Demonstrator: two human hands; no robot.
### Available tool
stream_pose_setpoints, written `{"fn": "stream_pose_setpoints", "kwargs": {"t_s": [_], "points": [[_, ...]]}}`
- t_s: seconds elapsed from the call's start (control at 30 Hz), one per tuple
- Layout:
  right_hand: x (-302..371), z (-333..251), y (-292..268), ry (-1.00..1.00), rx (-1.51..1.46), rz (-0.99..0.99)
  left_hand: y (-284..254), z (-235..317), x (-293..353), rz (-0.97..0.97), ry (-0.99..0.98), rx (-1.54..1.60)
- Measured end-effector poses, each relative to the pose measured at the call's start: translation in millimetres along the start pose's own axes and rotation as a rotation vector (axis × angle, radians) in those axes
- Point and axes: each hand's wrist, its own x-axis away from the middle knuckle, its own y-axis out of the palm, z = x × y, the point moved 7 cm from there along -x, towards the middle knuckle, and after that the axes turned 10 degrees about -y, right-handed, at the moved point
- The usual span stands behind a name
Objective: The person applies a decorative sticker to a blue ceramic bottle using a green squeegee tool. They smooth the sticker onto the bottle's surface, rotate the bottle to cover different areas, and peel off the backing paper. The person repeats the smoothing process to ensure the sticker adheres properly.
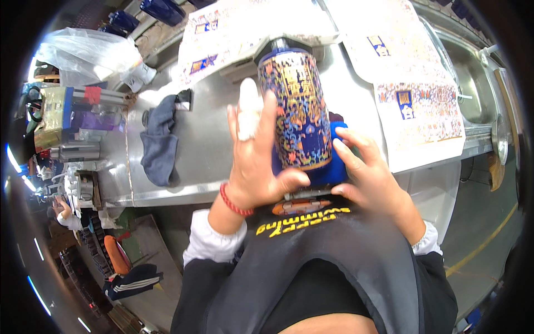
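A dark blue bottle [297,111] with a dense, many-coloured pattern and gold-framed panels lies in front of me, its neck pointing away. Along its left side is my left hand [253,150], fingers stretched out and apart, one of them wrapped in white; it may touch the bottle's side. My right hand [370,172] is at the bottle's lower right, with fingers curved and spread and nothing seen between them. Its fingertips are by a blue piece [339,147] under the bottle; whether they touch it I cannot tell. The bottle's neck end rests at a grey metal holder [245,62].
Patterned printed sheets [420,122] lie on the steel table [208,161] to the right, and more at the back left. A grey-blue cloth [160,142] lies on the left. A steel sink [470,100] is at the far right. Dark blue bottles [161,11] stand at the back.
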Motion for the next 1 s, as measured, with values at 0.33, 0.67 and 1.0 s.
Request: {"fn": "stream_pose_setpoints", "kwargs": {"t_s": [0.33, 0.67, 1.0], "points": [[-25, 14, -33, 0.035, 0.018, 0.142, 28, -16, 22, -0.135, -0.189, 0.271], [-87, 46, -17, 0.123, -0.107, 0.048, 13, -48, -20, -0.011, -0.203, 0.246], [-89, 51, -17, 0.165, -0.189, 0.053, 13, -46, -22, 0.016, -0.179, 0.27]]}}
